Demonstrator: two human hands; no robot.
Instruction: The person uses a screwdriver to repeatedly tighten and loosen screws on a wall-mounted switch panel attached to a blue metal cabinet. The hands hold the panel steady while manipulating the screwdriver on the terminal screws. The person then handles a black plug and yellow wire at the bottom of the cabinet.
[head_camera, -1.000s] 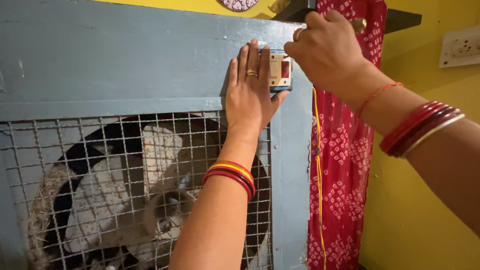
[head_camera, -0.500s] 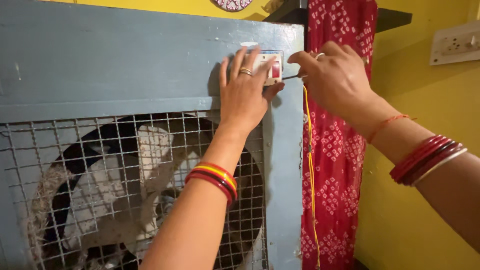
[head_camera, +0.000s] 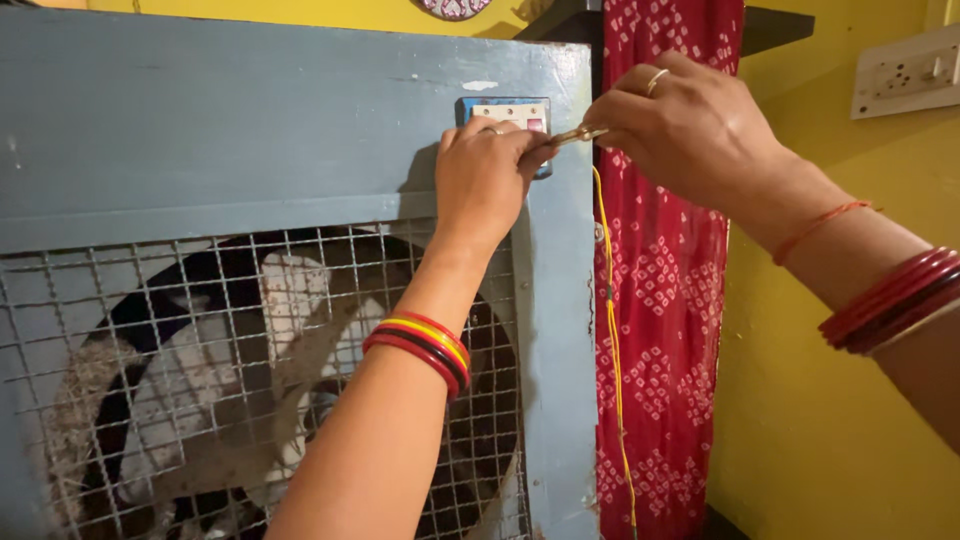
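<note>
A small switch panel (head_camera: 503, 109) sits at the top right corner of a blue-grey cooler cabinet (head_camera: 250, 130). My left hand (head_camera: 485, 185) presses against the cabinet just below the panel, its fingers curled over the panel's lower part. My right hand (head_camera: 690, 130) pinches a thin brass-coloured tool (head_camera: 573, 134), whose tip points at the panel's right edge and touches my left fingers. A yellow wire (head_camera: 612, 340) hangs down the cabinet's right side from beneath the tool. Both wrists wear bangles.
A wire mesh grille (head_camera: 180, 400) covers the cabinet front, with a fan behind it. A red patterned curtain (head_camera: 665, 300) hangs to the right against a yellow wall (head_camera: 830, 430). A wall socket plate (head_camera: 905, 70) is at the upper right, under a dark shelf (head_camera: 775, 25).
My right hand has come down from above the panel to its right edge, now holding the tool at it. My left hand has slid lower and curled, uncovering the panel's top.
</note>
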